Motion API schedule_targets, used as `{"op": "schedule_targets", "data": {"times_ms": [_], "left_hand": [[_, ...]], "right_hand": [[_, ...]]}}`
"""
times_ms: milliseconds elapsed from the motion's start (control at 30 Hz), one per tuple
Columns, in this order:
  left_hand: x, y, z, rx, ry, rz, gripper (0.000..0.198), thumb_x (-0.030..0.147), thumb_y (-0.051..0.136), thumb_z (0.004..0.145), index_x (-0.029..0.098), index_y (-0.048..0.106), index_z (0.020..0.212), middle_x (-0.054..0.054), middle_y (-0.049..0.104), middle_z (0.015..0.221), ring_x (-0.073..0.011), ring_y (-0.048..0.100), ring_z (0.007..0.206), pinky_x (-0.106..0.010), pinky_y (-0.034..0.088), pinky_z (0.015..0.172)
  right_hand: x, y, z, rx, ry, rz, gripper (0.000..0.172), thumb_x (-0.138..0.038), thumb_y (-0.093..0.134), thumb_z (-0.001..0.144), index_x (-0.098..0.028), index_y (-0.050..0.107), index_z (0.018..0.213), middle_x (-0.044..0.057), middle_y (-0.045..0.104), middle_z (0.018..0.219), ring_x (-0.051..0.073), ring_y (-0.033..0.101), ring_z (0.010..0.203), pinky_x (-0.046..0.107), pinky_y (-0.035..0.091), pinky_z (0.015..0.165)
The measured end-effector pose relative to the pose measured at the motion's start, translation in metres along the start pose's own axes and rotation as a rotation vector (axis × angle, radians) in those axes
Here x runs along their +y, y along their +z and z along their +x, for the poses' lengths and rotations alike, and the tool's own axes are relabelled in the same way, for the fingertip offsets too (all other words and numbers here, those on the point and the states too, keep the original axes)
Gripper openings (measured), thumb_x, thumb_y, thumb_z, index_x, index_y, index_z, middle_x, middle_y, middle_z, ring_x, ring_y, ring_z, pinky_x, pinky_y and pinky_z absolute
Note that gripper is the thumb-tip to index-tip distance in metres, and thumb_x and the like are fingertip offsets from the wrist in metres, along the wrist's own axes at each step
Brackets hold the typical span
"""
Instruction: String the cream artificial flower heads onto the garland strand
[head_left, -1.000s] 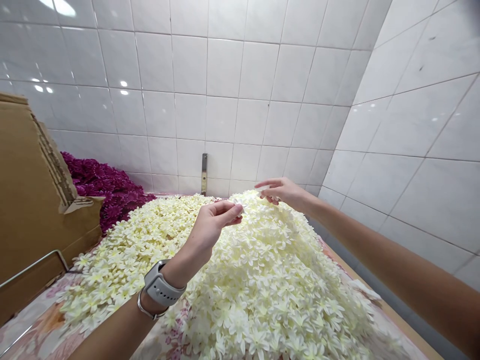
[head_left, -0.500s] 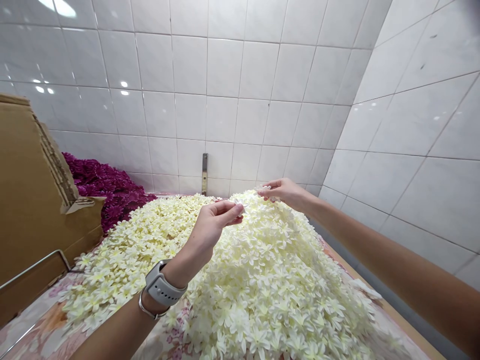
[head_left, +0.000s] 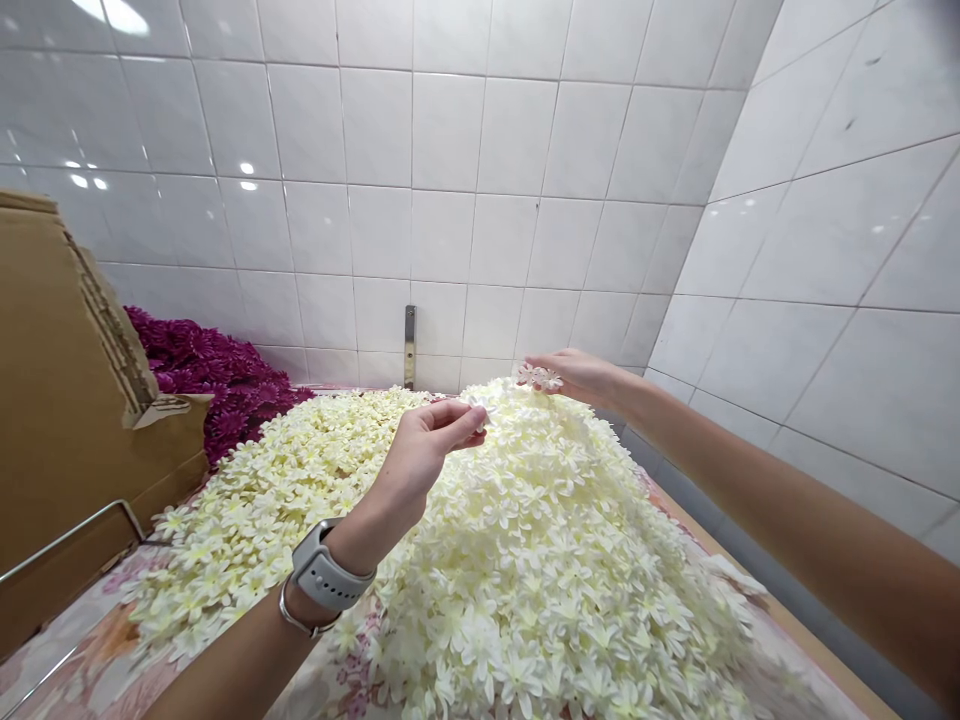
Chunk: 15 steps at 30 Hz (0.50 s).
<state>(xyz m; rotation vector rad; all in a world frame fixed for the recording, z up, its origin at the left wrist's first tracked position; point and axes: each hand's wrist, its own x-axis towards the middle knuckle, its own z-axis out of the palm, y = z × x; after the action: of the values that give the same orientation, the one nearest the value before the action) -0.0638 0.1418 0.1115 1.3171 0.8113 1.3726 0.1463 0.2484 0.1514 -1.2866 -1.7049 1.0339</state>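
My left hand (head_left: 420, 450), with a watch and a bracelet on its wrist, is closed in a pinch over the flower heap. Between its thumb and forefinger shows a small white flower (head_left: 481, 412), partly hidden by the fingers. Farther back and to the right, my right hand (head_left: 589, 376) is closed on translucent white flowers (head_left: 538, 377) that stick out below its fingertips. Beneath both hands spreads a large heap of pale white-yellow flowers (head_left: 555, 560), highest at the back right.
At the left stands a torn cardboard box (head_left: 67, 400) with a metal wire frame (head_left: 71, 540) in front. Behind it lie magenta flowers (head_left: 217, 375). A metal strip (head_left: 409, 345) rises against the tiled wall (head_left: 450, 130). Floral cloth (head_left: 82, 665) covers the table.
My right hand has lifted slightly and turned, so the translucent flowers in it show more fully. The left hand has stayed nearly still.
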Motion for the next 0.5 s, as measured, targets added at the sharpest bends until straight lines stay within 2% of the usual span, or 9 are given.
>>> {"op": "schedule_targets", "data": {"times_ms": [100,267,400,500], "left_hand": [[0.0008,0.0006,-0.0003,0.011,-0.01,0.004,0.021,0.033,0.072,0.066,0.013,0.067,0.064,-0.001,0.061,0.069,-0.0118,0.057,0.072,-0.026,0.047,0.078],[-0.0002,0.0019,0.0011,0.016,-0.018,0.007,0.022,0.034,0.073,0.064,0.013,0.067,0.063,-0.001,0.061,0.068,-0.0123,0.057,0.071,-0.028,0.047,0.078],[-0.0025,0.0024,0.0025,0.002,-0.047,0.008,0.022,0.034,0.073,0.064,0.013,0.067,0.061,-0.002,0.061,0.068,-0.0125,0.057,0.071,-0.028,0.047,0.078],[-0.0044,0.0021,0.0031,-0.004,-0.075,0.007,0.022,0.035,0.073,0.065,0.013,0.069,0.064,-0.002,0.063,0.07,-0.0131,0.058,0.074,-0.029,0.047,0.081]], "right_hand": [[-0.0012,-0.0023,-0.0002,0.022,0.0,-0.013,0.008,-0.017,0.068,0.072,-0.011,0.066,0.077,0.012,0.067,0.086,0.014,0.06,0.071,0.023,0.047,0.063],[-0.0017,-0.0028,-0.0015,0.121,-0.05,-0.07,0.012,-0.014,0.073,0.068,-0.011,0.063,0.075,0.009,0.067,0.074,0.012,0.058,0.063,0.022,0.047,0.059],[-0.0047,-0.0051,-0.0032,0.114,-0.04,-0.076,0.007,-0.016,0.067,0.075,-0.01,0.064,0.076,0.012,0.068,0.084,0.014,0.063,0.07,0.024,0.051,0.067],[-0.0063,-0.0098,-0.0052,0.115,-0.027,-0.082,0.014,-0.009,0.069,0.07,-0.012,0.062,0.081,0.012,0.068,0.088,0.017,0.065,0.077,0.026,0.052,0.071]]}}
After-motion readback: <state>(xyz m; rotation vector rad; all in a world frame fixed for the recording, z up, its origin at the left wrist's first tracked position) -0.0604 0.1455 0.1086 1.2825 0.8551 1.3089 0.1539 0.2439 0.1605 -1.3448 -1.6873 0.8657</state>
